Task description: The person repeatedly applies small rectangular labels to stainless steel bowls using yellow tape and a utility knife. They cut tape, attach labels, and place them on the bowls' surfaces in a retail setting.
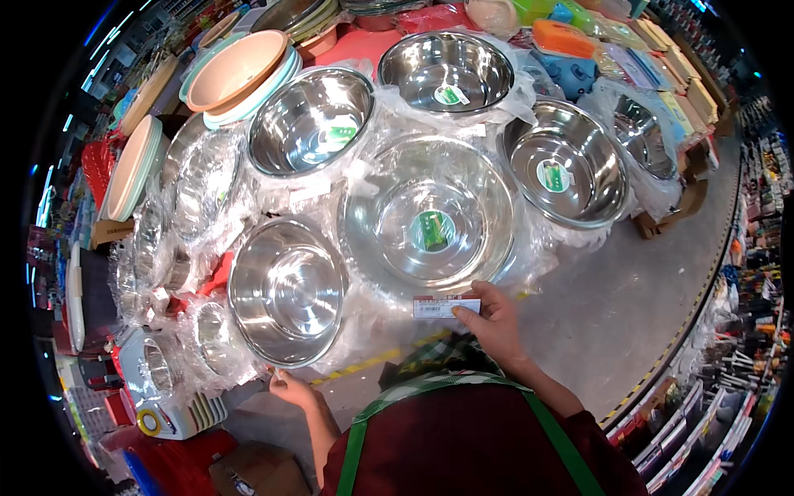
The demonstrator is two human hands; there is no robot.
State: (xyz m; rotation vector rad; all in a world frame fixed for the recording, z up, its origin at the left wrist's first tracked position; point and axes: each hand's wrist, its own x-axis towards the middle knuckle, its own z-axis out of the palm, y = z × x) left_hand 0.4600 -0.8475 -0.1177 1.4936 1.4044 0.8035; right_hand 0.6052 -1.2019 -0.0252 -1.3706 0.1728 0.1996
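Note:
Between the thumb and fingers of my right hand (493,319) is a small printed price tag (433,309). It sits at the near edge of a large stainless steel basin (397,260) wrapped in clear plastic, with a green label on its bottom. My left hand (294,389) is just below the rim of an unwrapped steel basin (288,291), its fingertips pinched together near the plastic film. Whether something is between those fingertips, I cannot tell.
More steel basins (567,164) in plastic film surround the large one. Plastic basins (239,68) are stacked at the back left, and an orange plastic container (563,38) lies at the back right. A cardboard box (260,468) is on the floor at lower left. Shelving with goods (688,428) lines the right.

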